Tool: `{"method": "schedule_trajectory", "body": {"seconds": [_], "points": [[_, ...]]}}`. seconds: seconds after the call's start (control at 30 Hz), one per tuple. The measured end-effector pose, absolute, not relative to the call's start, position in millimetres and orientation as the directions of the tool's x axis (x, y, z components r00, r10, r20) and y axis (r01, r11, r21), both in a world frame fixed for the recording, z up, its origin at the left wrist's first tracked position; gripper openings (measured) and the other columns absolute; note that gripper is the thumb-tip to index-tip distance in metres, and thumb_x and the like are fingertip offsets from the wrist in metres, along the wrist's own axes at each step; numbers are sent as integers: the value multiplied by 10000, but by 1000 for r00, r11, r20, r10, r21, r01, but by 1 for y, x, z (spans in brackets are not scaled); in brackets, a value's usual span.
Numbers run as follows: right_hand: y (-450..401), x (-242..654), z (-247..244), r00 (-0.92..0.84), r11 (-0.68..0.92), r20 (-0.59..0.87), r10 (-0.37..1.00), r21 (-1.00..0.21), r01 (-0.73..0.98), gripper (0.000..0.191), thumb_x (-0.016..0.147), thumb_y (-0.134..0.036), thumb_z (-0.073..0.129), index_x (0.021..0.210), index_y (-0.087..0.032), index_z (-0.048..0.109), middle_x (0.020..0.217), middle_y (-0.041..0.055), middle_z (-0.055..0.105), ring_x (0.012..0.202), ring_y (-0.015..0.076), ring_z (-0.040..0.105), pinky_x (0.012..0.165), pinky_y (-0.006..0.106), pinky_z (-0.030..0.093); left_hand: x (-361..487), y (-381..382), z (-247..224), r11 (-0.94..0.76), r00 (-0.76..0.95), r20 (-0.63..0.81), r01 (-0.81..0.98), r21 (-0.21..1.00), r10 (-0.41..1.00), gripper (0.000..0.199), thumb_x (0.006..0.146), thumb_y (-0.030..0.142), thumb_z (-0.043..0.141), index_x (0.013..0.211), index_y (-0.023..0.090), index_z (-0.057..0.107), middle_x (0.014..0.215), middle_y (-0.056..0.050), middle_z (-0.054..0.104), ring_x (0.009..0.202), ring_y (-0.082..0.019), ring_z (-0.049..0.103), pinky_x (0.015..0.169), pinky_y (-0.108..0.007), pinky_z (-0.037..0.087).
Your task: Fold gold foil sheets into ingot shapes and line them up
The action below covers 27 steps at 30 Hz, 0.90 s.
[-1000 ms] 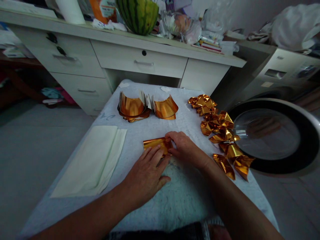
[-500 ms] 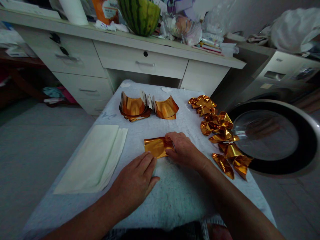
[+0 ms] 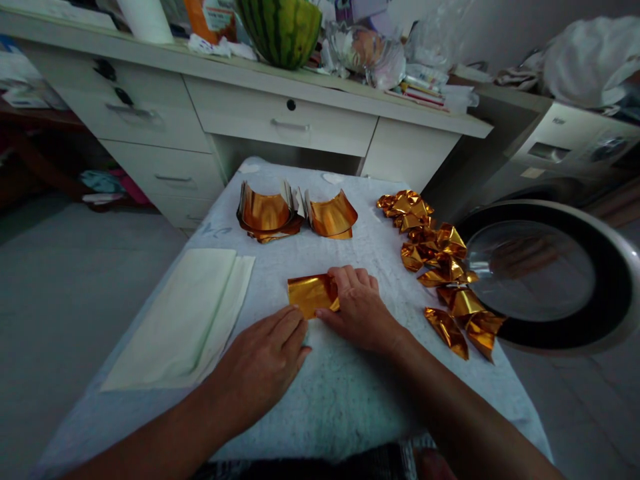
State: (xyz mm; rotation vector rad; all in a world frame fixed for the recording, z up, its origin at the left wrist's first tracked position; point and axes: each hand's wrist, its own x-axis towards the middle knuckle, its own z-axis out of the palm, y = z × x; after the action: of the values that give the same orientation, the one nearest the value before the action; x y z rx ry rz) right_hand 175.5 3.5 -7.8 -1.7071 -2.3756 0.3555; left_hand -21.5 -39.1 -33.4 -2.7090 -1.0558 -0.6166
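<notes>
A small gold foil sheet (image 3: 311,295) lies on the cloth-covered table between my hands. My left hand (image 3: 273,350) touches its lower left edge with closely held fingertips. Thumb and fingers of my right hand (image 3: 357,303) grip its right end, which is curled over. Behind it stand two stacks of curved gold sheets, the left stack (image 3: 267,212) and the right stack (image 3: 333,215). Several folded gold foil pieces (image 3: 425,243) form a row along the table's right side. A flat stack of pale paper (image 3: 175,320) rests on the left.
Beyond the table (image 3: 300,427) is a white drawer unit (image 3: 240,117) with half a watermelon (image 3: 280,30), a clear bowl and bags on top. At the right, the open round door (image 3: 540,267) of a washing machine (image 3: 565,140) reaches close to the table's edge.
My right hand has shifted slightly left along the foil sheet, covering more of its right end. My left hand has moved slightly left and remains at the lower edge.
</notes>
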Motion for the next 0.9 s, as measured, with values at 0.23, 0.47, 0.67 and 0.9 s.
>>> {"method": "schedule_trajectory", "body": {"seconds": [0.23, 0.47, 0.67, 0.9], "points": [[9, 192, -4, -380, 320, -48, 924, -451, 833, 498, 809, -240, 632, 1274, -176, 465, 1232, 104, 567, 1086, 278, 467, 947, 436, 367, -30, -38, -31, -736, 663, 473, 676, -44, 581, 300, 977, 173, 406, 943, 92, 692, 951, -133, 706, 891, -248, 683, 782, -404, 624], [17, 210, -6, -491, 379, -49, 870, -571, 728, 592, 798, -80, 570, 1350, -194, 387, 1267, 108, 571, 1172, 266, 473, 992, 451, 349, -35, -37, -33, -748, 676, 469, 662, -48, 568, 245, 957, 148, 459, 1008, 83, 690, 1002, -141, 711, 935, -264, 675, 778, -421, 610], [19, 215, -4, -533, 388, -72, 843, -605, 696, 616, 804, -35, 535, 1373, -199, 364, 1305, 103, 551, 1210, 256, 469, 1033, 455, 339, -35, -37, -32, -747, 666, 478, 664, -32, 572, 260, 965, 146, 432, 983, 100, 687, 985, -130, 706, 898, -244, 667, 740, -396, 585], [22, 219, -5, -555, 384, -93, 826, -628, 676, 690, 769, 12, 490, 1402, -193, 306, 1321, 101, 520, 1224, 243, 445, 1070, 470, 325, -23, -23, -15, -753, 719, 322, 658, -28, 616, 316, 949, 106, 409, 720, 166, 619, 692, -48, 637, 633, -216, 613, 592, -376, 478]]}}
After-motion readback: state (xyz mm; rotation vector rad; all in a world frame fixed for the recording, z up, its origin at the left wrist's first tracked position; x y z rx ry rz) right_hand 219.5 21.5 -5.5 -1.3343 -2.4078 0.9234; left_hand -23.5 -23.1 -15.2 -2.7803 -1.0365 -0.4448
